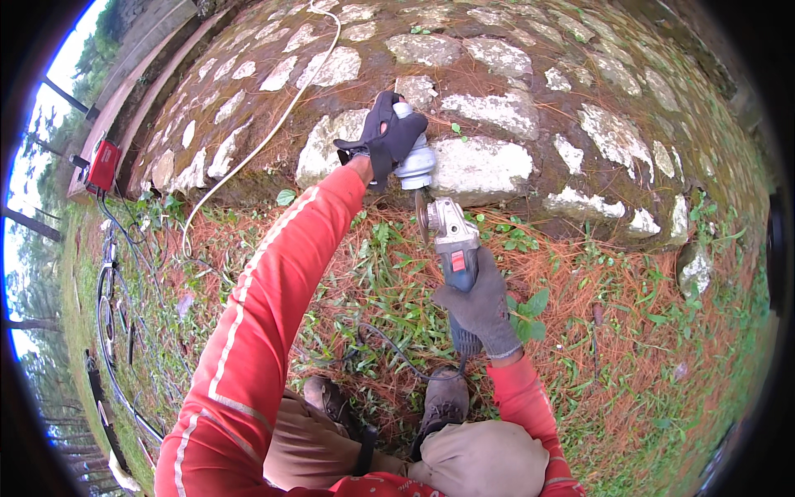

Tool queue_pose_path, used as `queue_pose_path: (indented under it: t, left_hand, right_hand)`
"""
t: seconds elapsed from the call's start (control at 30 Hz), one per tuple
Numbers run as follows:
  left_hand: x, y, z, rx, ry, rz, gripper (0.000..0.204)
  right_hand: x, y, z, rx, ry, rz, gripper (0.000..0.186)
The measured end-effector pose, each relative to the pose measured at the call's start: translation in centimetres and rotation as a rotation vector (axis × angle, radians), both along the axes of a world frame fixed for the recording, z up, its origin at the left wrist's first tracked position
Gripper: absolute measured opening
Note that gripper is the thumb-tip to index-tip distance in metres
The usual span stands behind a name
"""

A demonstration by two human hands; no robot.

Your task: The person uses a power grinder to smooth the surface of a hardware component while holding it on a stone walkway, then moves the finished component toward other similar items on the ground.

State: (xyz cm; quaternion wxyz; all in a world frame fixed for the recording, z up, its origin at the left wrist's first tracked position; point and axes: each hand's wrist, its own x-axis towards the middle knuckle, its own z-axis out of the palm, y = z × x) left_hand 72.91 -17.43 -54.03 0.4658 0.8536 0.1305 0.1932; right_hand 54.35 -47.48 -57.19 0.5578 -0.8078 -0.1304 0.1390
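Observation:
My left hand [391, 137], in a dark glove, is closed around a rounded grey-white metal fitting [416, 164] resting against the stone slope. In my right hand [483, 305], also gloved, is an angle grinder [454, 226] with a grey metal head and a dark blue body. The grinder's disc [424, 214] stands on edge just below the fitting's lower rim. Whether disc and rim touch, I cannot tell. A dark power cord [396, 348] runs from the grinder's rear over the grass.
A slope of pale stones set in earth [497, 114] rises ahead. Across its left side lies a white cable [291, 106]. At far left are a red box-shaped machine [103, 166] and black cables [101, 302]. My boots [445, 396] stand on grass and brown pine needles.

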Motion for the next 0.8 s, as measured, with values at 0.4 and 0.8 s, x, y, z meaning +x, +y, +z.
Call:
queue_pose_path:
  t: [0.4,0.8]
  left_hand:
    - [-0.8,-0.1,0.6,-0.022,0.033,0.008,0.056]
    - [-1.3,-1.0,1.5,-0.104,0.072,0.091,0.053]
  right_hand:
    - [0.8,0.5,0.3,-0.013,-0.040,-0.021,0.074]
    - [1.1,0.2,-0.7,-0.081,0.020,-0.030,0.075]
